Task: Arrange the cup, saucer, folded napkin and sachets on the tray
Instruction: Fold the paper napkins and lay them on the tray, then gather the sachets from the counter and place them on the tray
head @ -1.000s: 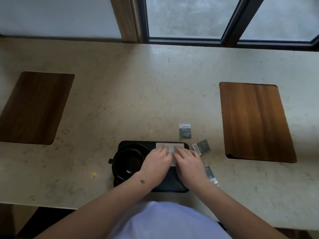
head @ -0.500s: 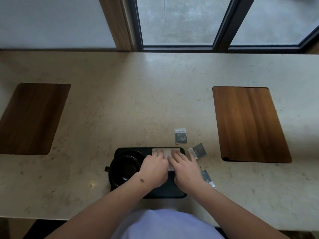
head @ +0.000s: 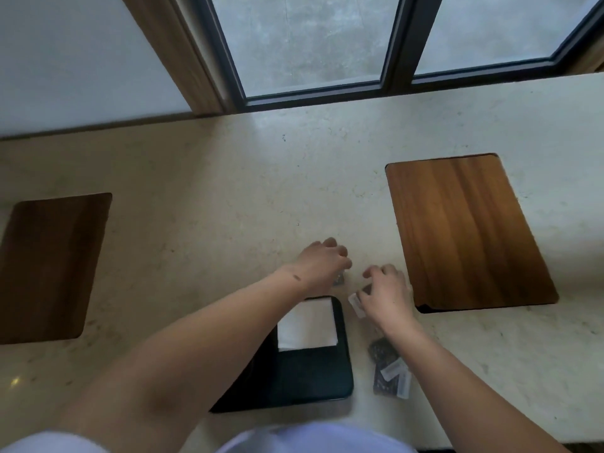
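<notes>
Pale, speckled stone forms the bench [head: 228, 191], with two dark wooden boards – one at the left [head: 49, 266], one at the right [head: 467, 233] – flanking wide open room. Near the front edge lies the black rectangular tray [head: 310, 377]; a white folded napkin [head: 307, 325] rests on its far right corner. The left forearm crosses the tray's left part and hides it. Beyond the tray, the left hand [head: 322, 263] curls over a dark sachet [head: 338, 280], grip unclear. The right hand [head: 385, 294] pinches a white-ended sachet [head: 354, 304] just beside the tray. More dark sachets [head: 389, 371] lie right of it, blurred.
</notes>
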